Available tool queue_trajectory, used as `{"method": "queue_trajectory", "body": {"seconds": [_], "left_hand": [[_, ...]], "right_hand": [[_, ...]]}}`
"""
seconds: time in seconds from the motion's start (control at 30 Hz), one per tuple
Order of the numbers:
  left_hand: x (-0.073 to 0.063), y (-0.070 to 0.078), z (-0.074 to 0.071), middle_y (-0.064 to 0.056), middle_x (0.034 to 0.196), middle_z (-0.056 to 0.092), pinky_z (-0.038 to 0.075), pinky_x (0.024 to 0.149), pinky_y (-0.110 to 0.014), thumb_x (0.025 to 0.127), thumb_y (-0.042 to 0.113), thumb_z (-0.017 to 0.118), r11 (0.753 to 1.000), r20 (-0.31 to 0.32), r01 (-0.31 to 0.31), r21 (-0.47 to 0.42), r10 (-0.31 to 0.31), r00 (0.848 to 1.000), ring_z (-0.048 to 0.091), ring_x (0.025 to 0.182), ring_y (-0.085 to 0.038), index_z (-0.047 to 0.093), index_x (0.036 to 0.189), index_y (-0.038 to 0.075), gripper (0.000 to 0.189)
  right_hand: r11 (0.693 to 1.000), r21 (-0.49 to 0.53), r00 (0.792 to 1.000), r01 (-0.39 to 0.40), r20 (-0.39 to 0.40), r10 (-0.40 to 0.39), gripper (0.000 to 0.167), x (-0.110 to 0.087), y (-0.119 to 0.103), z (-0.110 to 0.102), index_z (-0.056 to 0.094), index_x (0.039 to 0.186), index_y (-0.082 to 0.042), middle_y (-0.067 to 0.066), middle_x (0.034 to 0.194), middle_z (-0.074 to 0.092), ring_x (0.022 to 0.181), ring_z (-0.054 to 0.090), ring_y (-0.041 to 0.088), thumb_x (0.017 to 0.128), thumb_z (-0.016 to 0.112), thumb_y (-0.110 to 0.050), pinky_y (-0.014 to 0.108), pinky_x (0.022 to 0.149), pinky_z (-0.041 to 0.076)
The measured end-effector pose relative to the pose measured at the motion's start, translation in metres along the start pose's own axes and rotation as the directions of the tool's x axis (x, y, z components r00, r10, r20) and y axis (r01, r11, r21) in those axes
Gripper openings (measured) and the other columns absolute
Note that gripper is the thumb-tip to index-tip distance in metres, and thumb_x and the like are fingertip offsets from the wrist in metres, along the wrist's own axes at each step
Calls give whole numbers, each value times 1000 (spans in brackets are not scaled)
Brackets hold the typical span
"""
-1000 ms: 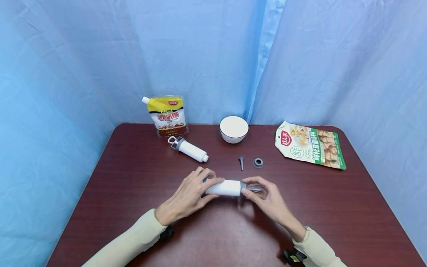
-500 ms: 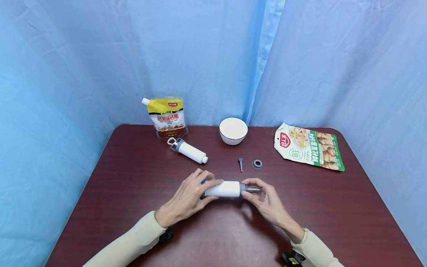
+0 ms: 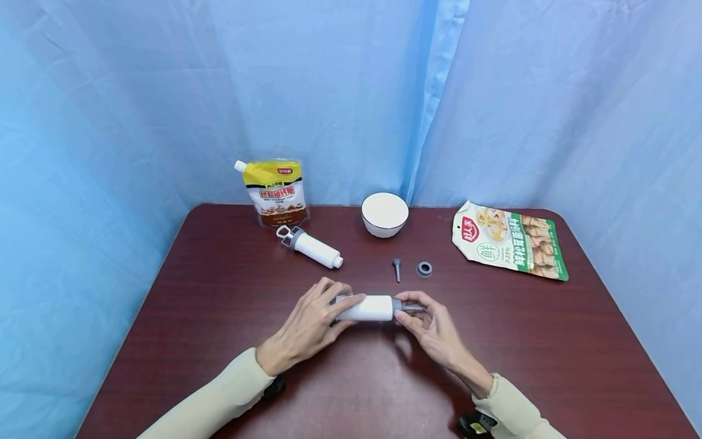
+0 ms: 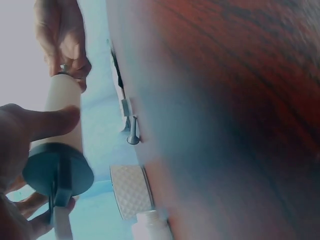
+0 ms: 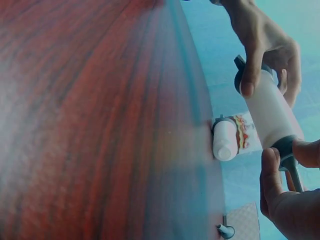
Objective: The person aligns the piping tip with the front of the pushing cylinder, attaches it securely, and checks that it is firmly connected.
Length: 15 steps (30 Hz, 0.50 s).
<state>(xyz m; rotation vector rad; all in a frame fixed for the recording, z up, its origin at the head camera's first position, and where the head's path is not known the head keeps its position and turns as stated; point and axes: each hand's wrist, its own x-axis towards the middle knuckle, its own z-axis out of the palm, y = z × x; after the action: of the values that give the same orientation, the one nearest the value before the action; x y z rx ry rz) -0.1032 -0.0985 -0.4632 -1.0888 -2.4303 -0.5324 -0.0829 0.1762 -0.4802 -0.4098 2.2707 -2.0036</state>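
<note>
My left hand [image 3: 311, 327] grips the white barrel of a syringe-like piping tool [image 3: 373, 308] near its grey handle end. The tool lies sideways, raised over the table in both wrist views. At its other end my right hand [image 3: 439, 331] pinches the grey collar [image 5: 286, 146] between thumb and fingers. A narrow grey nozzle [image 5: 296, 177] sticks out of that collar past the fingers. In the left wrist view the dark round end cap [image 4: 59, 169] faces the camera, with a handle coming out of it.
Behind the hands lie a second white syringe [image 3: 317, 250], a small grey nozzle [image 3: 397, 270] and a grey ring [image 3: 424, 269]. Farther back stand a spouted pouch [image 3: 276, 194] and a white bowl [image 3: 384, 214]. A green-and-white food packet [image 3: 511, 241] lies at the right on the dark table [image 3: 548, 353].
The right fingers shift slightly around the collar and the nozzle. Both hands keep their hold, and the tool stays in nearly the same place.
</note>
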Motion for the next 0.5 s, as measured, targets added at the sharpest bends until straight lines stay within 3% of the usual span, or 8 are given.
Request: {"method": "queue_trajectory", "body": {"seconds": [0.13,0.27,0.5], "left_hand": [[-2,0,0,1,117,67,52,82,-31,84,29,89,999,36,39,-24,-38,999,57,99,-15,73,129,21,48],[-3,-2,1,3,115,67,52,80,-30,82,28,91,995,64,79,-54,-76,995,56,98,-13,73,127,22,49],[-6,-5,2,5,114,66,53,80,-31,79,26,92,990,133,125,-63,-116,984,55,97,-12,73,125,22,50]], "right_hand": [[999,-31,999,-12,29,13,29,-1,5,1,58,127,4,25,114,66,90,74,21,100,66,-3,36,77,63],[996,-83,999,-27,33,30,27,3,7,3,61,126,1,24,116,66,94,73,20,100,68,-6,36,77,63],[992,-91,992,-86,86,94,27,9,12,4,62,124,3,29,115,65,85,75,24,101,68,-10,35,72,63]]}}
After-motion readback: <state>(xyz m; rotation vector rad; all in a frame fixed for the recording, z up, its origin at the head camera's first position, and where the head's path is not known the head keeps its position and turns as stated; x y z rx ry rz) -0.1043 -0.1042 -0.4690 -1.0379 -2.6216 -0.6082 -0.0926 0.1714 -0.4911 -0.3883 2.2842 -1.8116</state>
